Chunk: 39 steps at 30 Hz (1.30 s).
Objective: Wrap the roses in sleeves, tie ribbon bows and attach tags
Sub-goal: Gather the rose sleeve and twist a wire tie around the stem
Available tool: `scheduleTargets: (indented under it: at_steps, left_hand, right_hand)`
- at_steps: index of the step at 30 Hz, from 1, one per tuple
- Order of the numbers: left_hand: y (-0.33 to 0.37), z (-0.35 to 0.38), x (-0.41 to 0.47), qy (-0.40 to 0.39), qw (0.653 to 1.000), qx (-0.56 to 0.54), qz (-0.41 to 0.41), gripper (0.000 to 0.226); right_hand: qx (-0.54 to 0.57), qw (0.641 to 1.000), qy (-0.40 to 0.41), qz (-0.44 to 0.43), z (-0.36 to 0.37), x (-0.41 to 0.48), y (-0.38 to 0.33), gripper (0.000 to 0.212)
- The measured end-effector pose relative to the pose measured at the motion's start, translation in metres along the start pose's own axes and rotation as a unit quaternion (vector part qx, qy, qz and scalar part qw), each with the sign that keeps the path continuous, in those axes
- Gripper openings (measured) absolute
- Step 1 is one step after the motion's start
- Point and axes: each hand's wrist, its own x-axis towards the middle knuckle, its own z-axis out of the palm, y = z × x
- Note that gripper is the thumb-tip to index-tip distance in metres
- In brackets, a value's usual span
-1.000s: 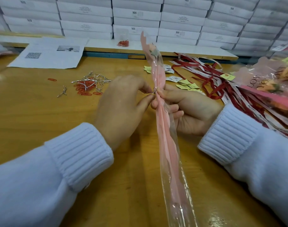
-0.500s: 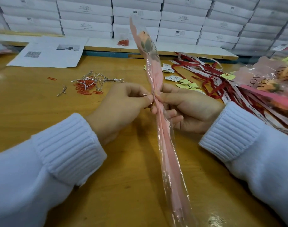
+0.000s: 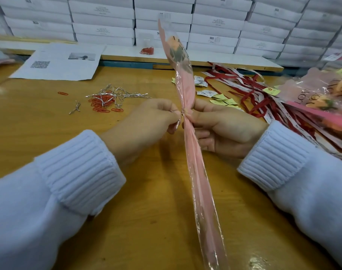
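Observation:
A rose in a pink and clear sleeve (image 3: 193,152) stands tilted over the wooden table (image 3: 39,121), its bloom (image 3: 177,49) at the top. A silver twist tie (image 3: 178,121) cinches the sleeve at its narrow waist. My left hand (image 3: 146,121) pinches the tie's ends from the left. My right hand (image 3: 224,129) grips the sleeve at the same waist from the right. Red and white ribbons (image 3: 250,90) and small paper tags (image 3: 218,96) lie behind my right hand.
A heap of silver twist ties (image 3: 117,94) and red paper clips (image 3: 102,104) lies left of centre. Printed sheets (image 3: 61,63) sit at the back left. Wrapped roses (image 3: 325,98) pile at the right edge. White boxes (image 3: 104,20) are stacked along the back.
The rose has tipped further upright, its bloom rising toward the boxes. My left hand has shifted slightly left, pulling the twist tie's ends out from the sleeve.

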Motion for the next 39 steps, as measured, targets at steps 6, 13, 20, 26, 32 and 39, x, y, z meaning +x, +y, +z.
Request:
scheduleTargets:
  at_steps: [6,13,20,26,32,39]
  left_hand:
    - [0.001,-0.006,0.003,-0.191,0.892,-0.388,-0.134,0.023]
    - [-0.014,0.015,0.005,0.151,0.981,-0.054,0.106,0.012]
    - [-0.014,0.013,0.000,0.137,0.955,0.129,0.231,0.021]
    - [-0.013,0.011,-0.001,0.053,0.987,-0.021,0.148,0.015]
    - [-0.008,0.013,-0.003,-0.018,0.970,-0.242,-0.033,0.009]
    - [-0.001,0.012,-0.004,-0.028,0.941,-0.322,-0.099,0.017]
  right_hand:
    - [-0.007,0.995,0.017,-0.094,0.007,-0.001,-0.003,0.017]
    - [0.013,0.994,0.083,-0.070,0.006,0.001,-0.001,0.012]
    - [0.008,0.992,0.114,-0.059,0.004,0.002,0.000,0.015]
    - [0.000,0.990,0.124,-0.062,0.002,0.003,0.002,0.013]
    - [-0.009,0.992,0.110,-0.061,0.001,0.007,0.009,0.009]
    - [0.033,0.997,0.070,-0.027,0.001,0.007,0.008,0.022]
